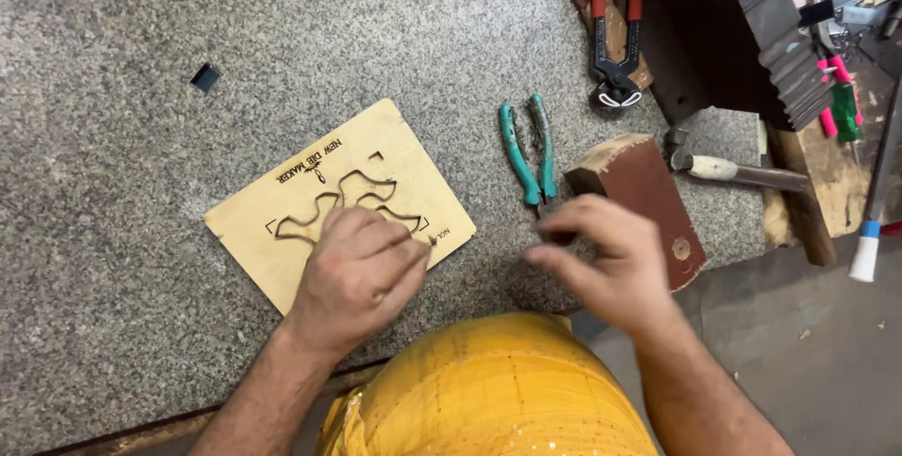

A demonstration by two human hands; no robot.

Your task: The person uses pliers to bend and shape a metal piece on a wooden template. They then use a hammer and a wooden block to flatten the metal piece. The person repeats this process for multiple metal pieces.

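Note:
A thin plywood board (pixel 376 151) with a curvy cut outline lies on the grey granite slab (pixel 141 184). My left hand (pixel 357 273) rests on the board's near part, fingers curled and pressing down on the cut shape. My right hand (pixel 601 259) hovers to the right of the board, fingers pinched together and blurred; whether it holds anything I cannot tell. Just beyond its fingertips lie teal-handled pliers (pixel 528 151) and a reddish wooden block (pixel 648 198).
Red-handled pincers (pixel 615 43) lie at the top. A hammer (pixel 723 170) rests right of the wooden block. A small black piece (pixel 205 77) sits on the slab at upper left. A dark ribbed block (pixel 752 24) and assorted tools crowd the upper right. The slab's edge runs near my yellow-clad lap (pixel 489 390).

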